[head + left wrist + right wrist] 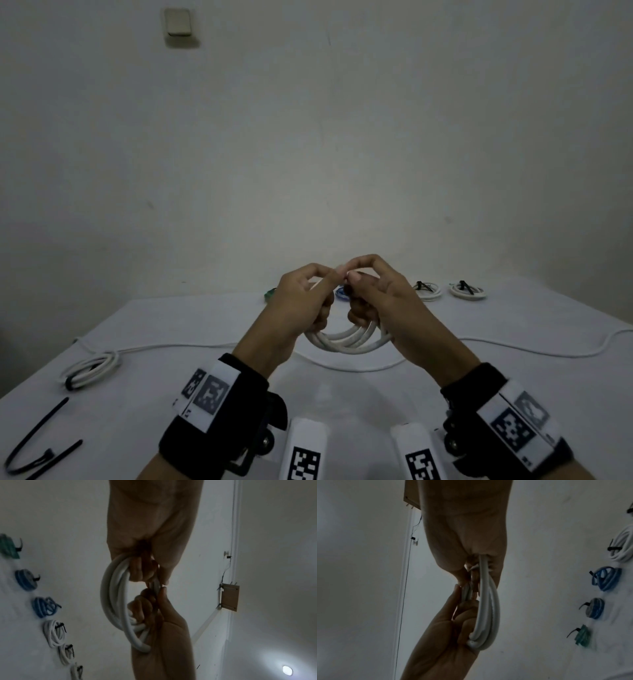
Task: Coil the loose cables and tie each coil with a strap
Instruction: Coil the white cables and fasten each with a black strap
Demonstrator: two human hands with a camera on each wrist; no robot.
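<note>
A white cable coil of several loops hangs in the air over the middle of the table, held by both hands. My left hand grips its left side, fingers curled through the loops. My right hand grips the right side. The fingertips of both hands meet and pinch at the coil's top. In the left wrist view the coil runs from my left hand above to my right hand below. The right wrist view shows the coil the same way. Whether a strap sits between the fingertips is hidden.
A loose white cable snakes across the white table under the hands. A strapped white coil lies at the left, black straps at the near left corner. Tied white, blue and green coils line the back edge.
</note>
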